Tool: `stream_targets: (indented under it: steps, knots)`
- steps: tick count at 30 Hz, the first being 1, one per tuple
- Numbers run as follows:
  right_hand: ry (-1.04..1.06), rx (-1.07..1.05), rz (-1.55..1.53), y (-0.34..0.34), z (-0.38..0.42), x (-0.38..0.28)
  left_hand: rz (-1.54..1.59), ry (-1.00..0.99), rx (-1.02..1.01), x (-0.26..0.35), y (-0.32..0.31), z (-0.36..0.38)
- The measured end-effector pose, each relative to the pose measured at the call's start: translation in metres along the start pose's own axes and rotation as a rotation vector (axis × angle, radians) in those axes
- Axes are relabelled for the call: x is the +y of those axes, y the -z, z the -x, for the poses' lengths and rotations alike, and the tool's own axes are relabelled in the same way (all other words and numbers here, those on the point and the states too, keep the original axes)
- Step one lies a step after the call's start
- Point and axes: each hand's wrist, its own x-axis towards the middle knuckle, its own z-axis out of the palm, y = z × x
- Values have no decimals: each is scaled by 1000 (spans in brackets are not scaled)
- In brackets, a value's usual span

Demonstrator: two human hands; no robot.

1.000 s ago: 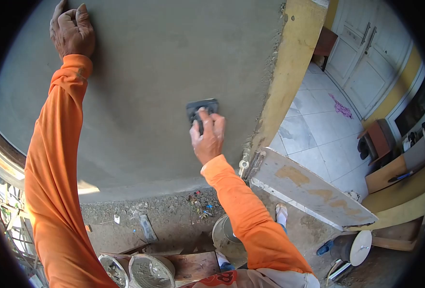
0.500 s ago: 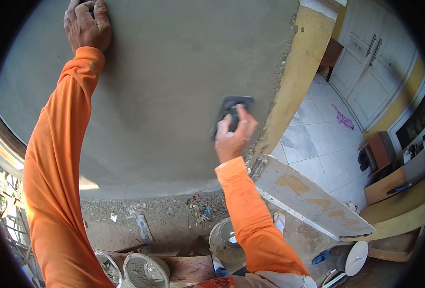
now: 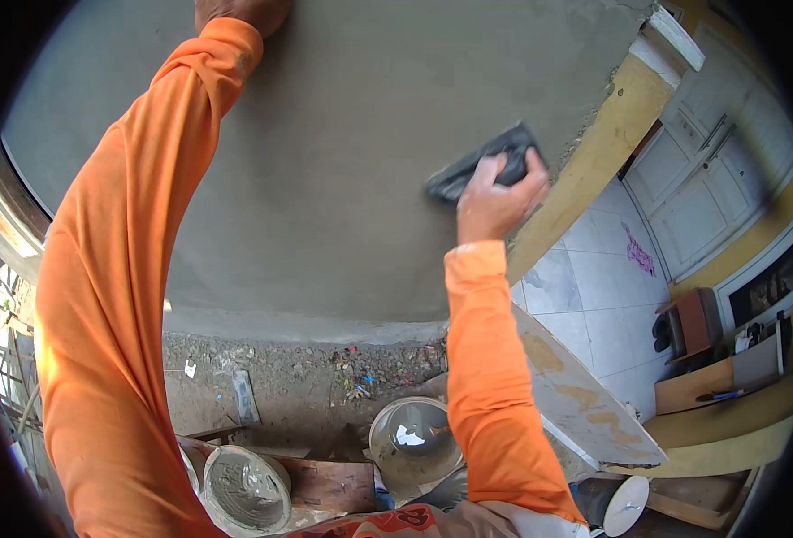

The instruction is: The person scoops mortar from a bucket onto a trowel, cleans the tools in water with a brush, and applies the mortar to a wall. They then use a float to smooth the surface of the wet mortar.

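My right hand (image 3: 495, 202) is wrapped round the handle of a dark plastering float (image 3: 463, 177). The float lies slantwise over the grey wet-looking plaster wall (image 3: 351, 179), close to its ragged right edge. Motion blurs the tool a little. At the top left, my left hand (image 3: 244, 13) is up by the plaster with its fingers cut off by the frame's upper edge. Both arms wear orange sleeves.
Below the wall, a bucket of water (image 3: 414, 441) and a mortar-crusted bucket (image 3: 246, 491) stand beside a wooden plank (image 3: 332, 485). Rubble and litter (image 3: 360, 381) line the wall's foot. At right, a yellow post (image 3: 593, 152) borders a tiled floor (image 3: 585, 287) and white doors (image 3: 719, 161).
My right hand has moved up and right along the plaster, and the float has turned from near upright to slanted. The view has shifted, pushing my left hand's fingers out of frame.
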Motion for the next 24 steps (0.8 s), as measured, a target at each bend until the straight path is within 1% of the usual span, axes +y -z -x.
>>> stream_targets:
  steps: [1, 2, 3, 4, 5, 7, 9, 10, 11, 12, 14, 15, 16, 19, 20, 21, 23, 24]
  knots:
    - [43, -65, -47, -3, -45, -31, 7, -21, 16, 0, 0, 1]
    - [156, -41, -11, -14, -88, -50, 27, 4, 13, 3, 2, 1]
    - [220, -33, 36, -23, -130, -71, 31, 18, 1, 2, 3, 2]
    - [411, -68, 240, -38, -182, -62, 29, 1, 19, 2, 2, 2]
    - [464, -8, 78, -35, -197, -94, 27, -16, 42, 2, 0, 2]
    - [594, 0, 75, -31, -187, -92, 21, -33, 53, -2, -5, 4]
    - [463, -94, 176, -15, -128, -56, 27, -33, 53, -2, -5, 3]
    - [472, -59, 129, -4, -89, -24, 27, -28, 64, -2, -5, 2]
    - [417, -85, 188, 10, -42, 10, 26, -7, 48, -1, -4, 2]
    - [415, -125, 173, 19, 4, 51, 27, 13, 26, 1, -2, 3]
    - [219, -203, 146, 40, 85, 88, 13, 11, 15, 0, -1, 2]
    - [110, -247, 125, 47, 113, 96, -3, 8, -2, 1, 0, 1]
    - [56, -310, 158, 59, 137, 104, -4, 10, 2, 4, 1, 2]
    - [125, -259, 111, 47, 109, 103, -7, 32, -2, 4, 4, -3]
    - [200, -127, 113, 31, 59, 71, 7, 32, -8, 3, 4, -3]
    - [154, -83, 127, 21, 12, 38, 21, 34, -24, 2, 2, 1]
    - [209, -74, 95, 5, -64, -18, 26, 37, -15, 1, 1, 2]
    - [164, -107, 52, 3, -93, -43, 37, 34, 11, 1, -1, 2]
